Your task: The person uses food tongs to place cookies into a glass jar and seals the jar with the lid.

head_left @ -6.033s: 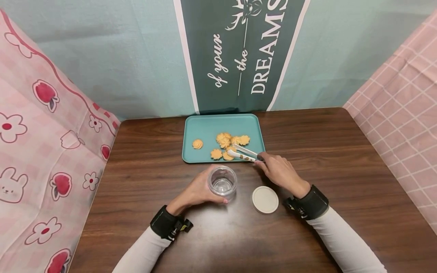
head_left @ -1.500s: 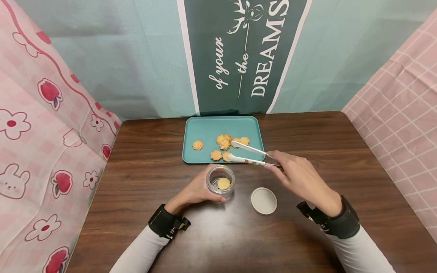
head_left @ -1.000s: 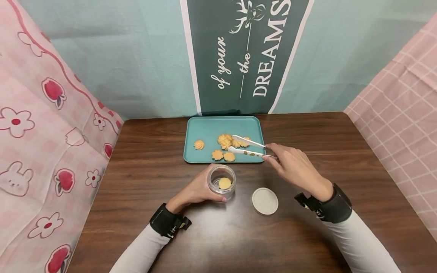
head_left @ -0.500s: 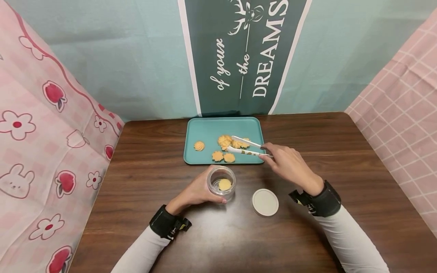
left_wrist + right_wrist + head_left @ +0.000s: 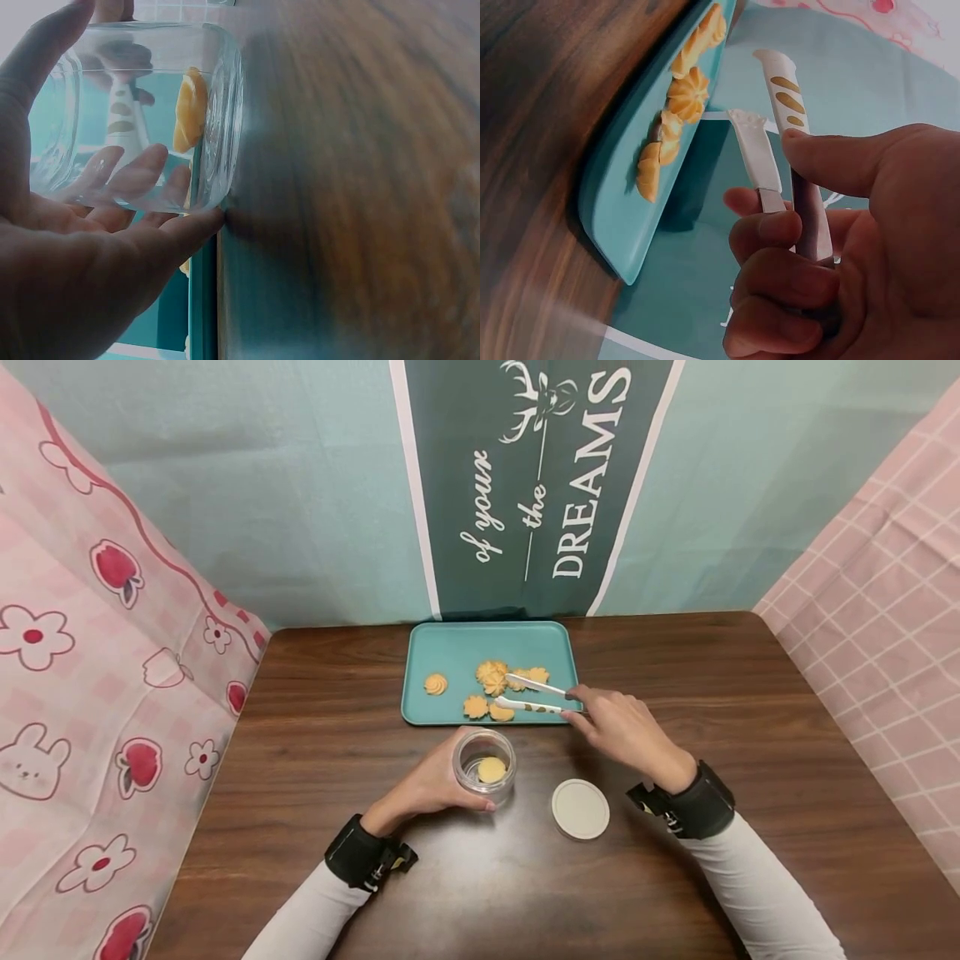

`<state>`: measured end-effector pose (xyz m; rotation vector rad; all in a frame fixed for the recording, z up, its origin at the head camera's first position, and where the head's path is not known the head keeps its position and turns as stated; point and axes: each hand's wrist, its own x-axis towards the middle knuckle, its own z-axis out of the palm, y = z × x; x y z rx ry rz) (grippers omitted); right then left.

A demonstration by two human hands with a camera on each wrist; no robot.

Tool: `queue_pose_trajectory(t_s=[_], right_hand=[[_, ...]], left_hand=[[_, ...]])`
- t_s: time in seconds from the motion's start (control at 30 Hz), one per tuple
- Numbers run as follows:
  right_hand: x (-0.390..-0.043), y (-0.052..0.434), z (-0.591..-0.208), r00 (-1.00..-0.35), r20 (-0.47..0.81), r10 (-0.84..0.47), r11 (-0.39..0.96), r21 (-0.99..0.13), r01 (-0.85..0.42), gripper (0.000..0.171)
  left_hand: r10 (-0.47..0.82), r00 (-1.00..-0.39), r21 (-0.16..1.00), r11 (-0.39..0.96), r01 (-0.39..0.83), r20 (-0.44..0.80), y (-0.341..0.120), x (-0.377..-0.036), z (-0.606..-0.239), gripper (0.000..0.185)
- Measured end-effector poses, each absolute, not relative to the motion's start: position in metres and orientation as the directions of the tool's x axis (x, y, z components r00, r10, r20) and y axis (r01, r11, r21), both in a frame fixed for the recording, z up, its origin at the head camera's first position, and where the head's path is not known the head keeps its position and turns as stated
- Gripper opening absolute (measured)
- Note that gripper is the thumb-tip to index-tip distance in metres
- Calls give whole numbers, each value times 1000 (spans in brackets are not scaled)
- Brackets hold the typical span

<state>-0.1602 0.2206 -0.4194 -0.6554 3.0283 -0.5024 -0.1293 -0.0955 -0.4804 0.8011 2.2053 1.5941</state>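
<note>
My left hand grips a clear jar from its left side. One cookie lies at the jar's bottom; in the left wrist view this cookie shows through the wall. My right hand holds white-tipped tongs, thumb on one arm and fingers curled round the other. The tong tips are spread apart over the teal tray, near a cookie at its front edge. In the right wrist view nothing sits between the tips of the tongs.
Several more cookies are bunched on the tray, while a swirled cookie lies alone at its left. A round whitish lid rests on the brown wooden table, right of the jar. Cloth hangings stand behind and at both sides.
Six seconds ago the jar held nothing; now a cookie is in it. Over the last second and a half the right hand has moved left with the tongs, whose tips have shifted among the cookies.
</note>
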Motion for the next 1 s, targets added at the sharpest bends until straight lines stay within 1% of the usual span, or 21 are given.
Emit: queue_pose_trajectory(t_s=[0.3,1.0], right_hand=[[-161,217,-425,-916,34,-400,870,-301,-391,41],[-157,211,-437,-906,44,-420,869,-266,-416,36]], left_hand=[[595,-800,941,224,254,74,-98,-129,-483,92],[590,-804,933,245,265,73,-96,-128,-480,95]])
